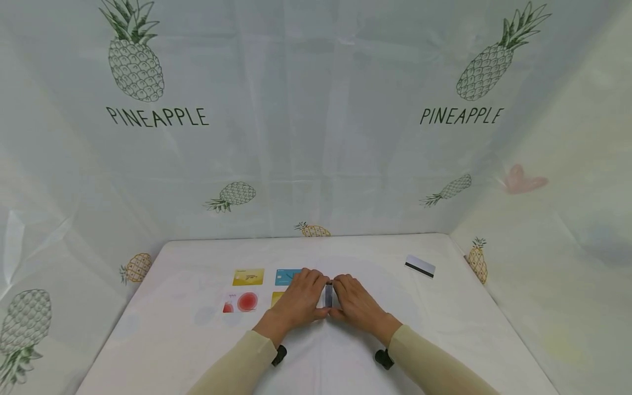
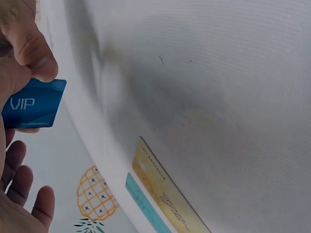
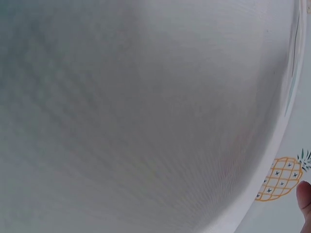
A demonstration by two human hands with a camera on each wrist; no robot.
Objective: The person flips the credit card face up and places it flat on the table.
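Note:
A dark blue card marked VIP (image 2: pixel 34 104) stands between my two hands, seen narrow from above in the head view. My left hand (image 1: pixel 302 299) grips it from the left, with thumb at its near end and fingertips at its far end. From the other side my right hand (image 1: pixel 360 304) holds the same card in a mirrored grip, the thumbs almost meeting. In the right wrist view only a fingertip (image 3: pixel 304 196) shows at the right edge. A yellow card (image 1: pixel 277 298) and a blue card (image 1: pixel 285 277) lie beside my left hand, partly covered by it.
Left of the hands, a gold card (image 1: pixel 248 277) lies above a white card with a red circle (image 1: pixel 242 302). A grey card with a black stripe (image 1: pixel 420 266) rests at the table's back right. The white-covered table (image 1: pixel 163 329) meets pineapple-printed curtains at its back and sides.

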